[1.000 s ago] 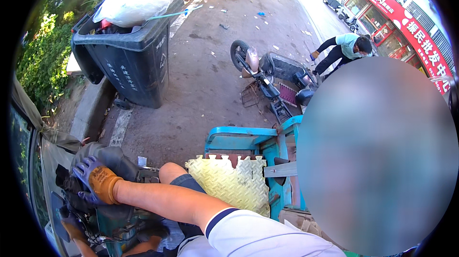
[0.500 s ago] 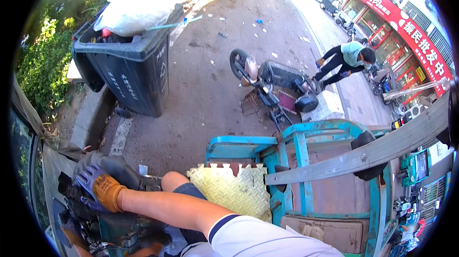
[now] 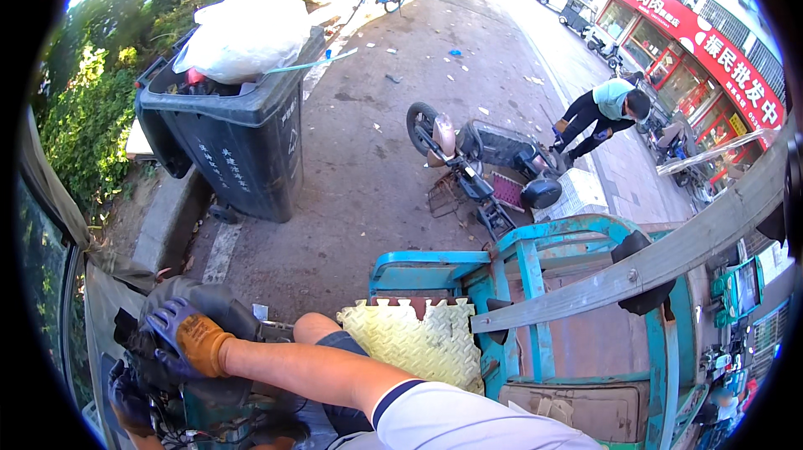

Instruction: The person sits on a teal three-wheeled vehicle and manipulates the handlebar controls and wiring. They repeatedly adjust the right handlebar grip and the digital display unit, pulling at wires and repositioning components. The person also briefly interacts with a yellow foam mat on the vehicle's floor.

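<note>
My right hand [image 3: 186, 339], in a purple and orange work glove, reaches across to the left with its fingers curled over a dark handlebar grip [image 3: 161, 351]. Beside it bulges a black padded cover [image 3: 219, 306]. Low at the left rim, my left hand [image 3: 130, 404] shows in part, in a dark glove with its fingers bent closed; what it holds is hidden. Loose cables [image 3: 196, 433] hang between the two arms. My bare knee [image 3: 314, 326] is next to a yellow foam mat [image 3: 414, 337] on the vehicle's teal metal frame [image 3: 529, 274].
A grey beam [image 3: 602, 276] slants over the teal cargo bed. Behind it an electric scooter [image 3: 493, 149] lies on its side, with a person [image 3: 598, 120] bending nearby. A black wheeled bin [image 3: 230, 136], topped by a white sack [image 3: 247, 28], stands at the left kerb. Shops line the right.
The whole view has shifted slightly, so the bin, scooter and cart sit a little lower and farther right. The person near the scooter has moved slightly. My right hand stays on the grip.
</note>
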Tool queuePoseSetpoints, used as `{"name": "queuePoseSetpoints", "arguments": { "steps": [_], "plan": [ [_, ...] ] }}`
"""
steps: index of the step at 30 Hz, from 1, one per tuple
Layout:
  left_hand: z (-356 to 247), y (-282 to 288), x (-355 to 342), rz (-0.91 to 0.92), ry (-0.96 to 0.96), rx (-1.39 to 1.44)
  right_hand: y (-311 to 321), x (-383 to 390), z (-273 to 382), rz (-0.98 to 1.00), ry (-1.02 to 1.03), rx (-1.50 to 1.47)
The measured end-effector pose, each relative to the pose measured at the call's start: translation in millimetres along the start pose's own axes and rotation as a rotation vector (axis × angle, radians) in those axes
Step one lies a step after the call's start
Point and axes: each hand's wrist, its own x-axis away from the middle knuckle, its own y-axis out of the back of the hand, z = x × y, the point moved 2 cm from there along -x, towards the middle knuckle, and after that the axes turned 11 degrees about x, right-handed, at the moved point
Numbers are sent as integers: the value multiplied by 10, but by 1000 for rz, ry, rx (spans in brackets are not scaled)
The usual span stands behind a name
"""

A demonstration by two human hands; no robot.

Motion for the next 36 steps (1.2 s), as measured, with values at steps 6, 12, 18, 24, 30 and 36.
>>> {"name": "queuePoseSetpoints", "arguments": {
  "steps": [6, 12, 18, 24, 30, 36],
  "plan": [
    [-99, 70, 138, 33, 11, 24, 145, -75, 116, 188, 29, -54],
    [-66, -417, 229, 169, -31, -210, 240, -85, 109, 239, -7, -21],
    [-64, -351, 228, 180, -13, -162, 258, -73, 139, 228, 9, -37],
    [-110, -194, 202, 135, 28, -330, 194, -61, 105, 214, 19, -33],
    [-13, -47, 207, 61, -86, -324, 164, -60, 132, 138, 43, 24],
    [-9, -176, 232, -1, -68, -343, 256, -76, 149, 234, 38, -23]
  ]
}}
